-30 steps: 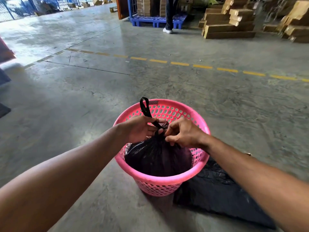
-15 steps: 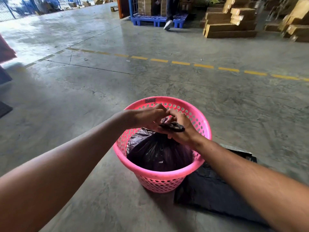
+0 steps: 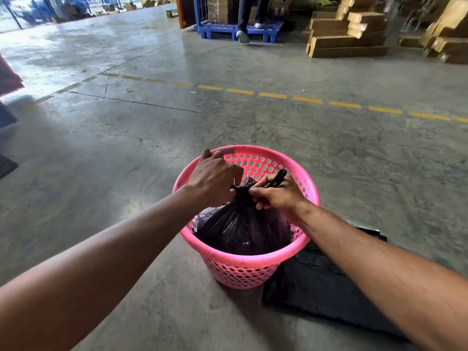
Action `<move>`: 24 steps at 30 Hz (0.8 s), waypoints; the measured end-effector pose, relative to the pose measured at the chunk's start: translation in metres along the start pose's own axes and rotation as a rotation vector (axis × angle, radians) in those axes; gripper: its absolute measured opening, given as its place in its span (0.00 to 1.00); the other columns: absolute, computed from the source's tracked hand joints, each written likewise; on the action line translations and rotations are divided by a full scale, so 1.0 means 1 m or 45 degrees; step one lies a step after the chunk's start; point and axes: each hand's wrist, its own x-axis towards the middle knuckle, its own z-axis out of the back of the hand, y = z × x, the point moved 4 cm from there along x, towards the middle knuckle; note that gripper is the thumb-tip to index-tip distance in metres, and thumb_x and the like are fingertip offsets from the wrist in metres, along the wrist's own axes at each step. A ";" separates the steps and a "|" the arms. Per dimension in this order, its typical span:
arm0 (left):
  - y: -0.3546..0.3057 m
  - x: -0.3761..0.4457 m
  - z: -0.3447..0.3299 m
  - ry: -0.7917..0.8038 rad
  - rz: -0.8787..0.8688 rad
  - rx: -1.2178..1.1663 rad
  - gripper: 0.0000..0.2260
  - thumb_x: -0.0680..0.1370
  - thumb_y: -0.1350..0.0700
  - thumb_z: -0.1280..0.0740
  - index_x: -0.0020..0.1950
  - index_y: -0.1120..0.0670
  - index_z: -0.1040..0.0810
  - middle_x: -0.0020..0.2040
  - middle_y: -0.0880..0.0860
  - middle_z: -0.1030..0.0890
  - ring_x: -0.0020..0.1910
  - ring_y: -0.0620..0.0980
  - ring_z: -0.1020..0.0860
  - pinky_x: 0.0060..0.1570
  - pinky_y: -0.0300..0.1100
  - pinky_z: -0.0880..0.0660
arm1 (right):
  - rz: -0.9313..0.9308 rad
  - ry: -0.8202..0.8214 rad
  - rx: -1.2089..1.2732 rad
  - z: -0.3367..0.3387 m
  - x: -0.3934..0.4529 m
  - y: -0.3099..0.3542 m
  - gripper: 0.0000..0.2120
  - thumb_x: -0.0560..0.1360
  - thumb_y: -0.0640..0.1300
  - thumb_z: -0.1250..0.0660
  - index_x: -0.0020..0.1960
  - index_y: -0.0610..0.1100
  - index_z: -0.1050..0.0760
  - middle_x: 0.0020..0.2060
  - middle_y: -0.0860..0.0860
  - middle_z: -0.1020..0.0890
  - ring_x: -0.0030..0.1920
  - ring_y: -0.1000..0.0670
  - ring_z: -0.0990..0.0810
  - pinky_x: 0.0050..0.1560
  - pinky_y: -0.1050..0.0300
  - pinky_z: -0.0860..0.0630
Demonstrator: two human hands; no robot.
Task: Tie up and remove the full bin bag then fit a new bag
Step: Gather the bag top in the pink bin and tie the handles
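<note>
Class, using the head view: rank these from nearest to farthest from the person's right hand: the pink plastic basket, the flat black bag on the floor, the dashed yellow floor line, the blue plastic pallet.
From the right hand:
1. Pink perforated plastic basket, directly beneath.
2. Flat black plastic bag on the floor, right of the basket.
3. Dashed yellow floor line, ahead.
4. Blue plastic pallet, far back.

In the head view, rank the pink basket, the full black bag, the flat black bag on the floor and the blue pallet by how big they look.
1. pink basket
2. flat black bag, partly hidden, so unsure against the basket
3. full black bag
4. blue pallet, far off, so it only looks smallest
</note>
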 end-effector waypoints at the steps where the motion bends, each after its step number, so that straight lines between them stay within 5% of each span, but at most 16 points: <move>1: 0.005 0.000 0.001 0.009 0.033 -0.082 0.06 0.70 0.43 0.30 0.44 0.41 0.22 0.42 0.42 0.15 0.54 0.50 0.21 0.54 0.47 0.35 | -0.005 -0.007 -0.005 0.001 0.000 0.000 0.04 0.71 0.36 0.25 0.39 0.40 0.19 0.31 0.41 0.17 0.22 0.52 0.20 0.26 0.61 0.25; 5: 0.019 -0.002 -0.009 0.208 0.251 -0.867 0.09 0.66 0.53 0.23 0.45 0.47 0.16 0.36 0.46 0.17 0.37 0.48 0.20 0.45 0.46 0.22 | -0.025 -0.015 -0.032 0.002 0.001 -0.001 0.05 0.71 0.35 0.26 0.38 0.40 0.20 0.32 0.39 0.18 0.22 0.52 0.20 0.26 0.62 0.25; 8: 0.028 -0.007 -0.017 0.303 0.355 -1.281 0.12 0.69 0.59 0.22 0.49 0.48 0.16 0.35 0.47 0.20 0.38 0.50 0.23 0.43 0.50 0.23 | -0.073 -0.030 -0.028 0.003 0.002 -0.003 0.06 0.71 0.35 0.26 0.37 0.41 0.21 0.32 0.41 0.18 0.22 0.53 0.20 0.27 0.61 0.24; 11: 0.033 -0.007 -0.012 0.240 0.217 -0.980 0.09 0.70 0.54 0.23 0.46 0.42 0.17 0.40 0.46 0.17 0.32 0.41 0.23 0.40 0.46 0.22 | -0.098 -0.032 -0.022 0.003 0.003 -0.004 0.06 0.71 0.36 0.25 0.37 0.42 0.20 0.32 0.42 0.17 0.23 0.52 0.20 0.29 0.60 0.23; 15: 0.033 -0.006 0.004 0.238 0.092 -0.827 0.05 0.72 0.53 0.22 0.44 0.48 0.16 0.40 0.48 0.14 0.22 0.36 0.23 0.29 0.30 0.29 | -0.116 -0.026 -0.018 0.005 0.004 -0.004 0.04 0.71 0.36 0.25 0.39 0.41 0.20 0.31 0.42 0.17 0.23 0.53 0.20 0.26 0.63 0.26; 24: 0.034 -0.011 -0.001 0.330 0.085 -0.516 0.04 0.74 0.57 0.27 0.40 0.50 0.17 0.30 0.44 0.19 0.25 0.28 0.25 0.44 0.44 0.19 | -0.174 -0.002 -0.395 0.011 0.011 0.001 0.02 0.69 0.33 0.26 0.39 0.36 0.18 0.26 0.45 0.17 0.25 0.50 0.16 0.31 0.56 0.19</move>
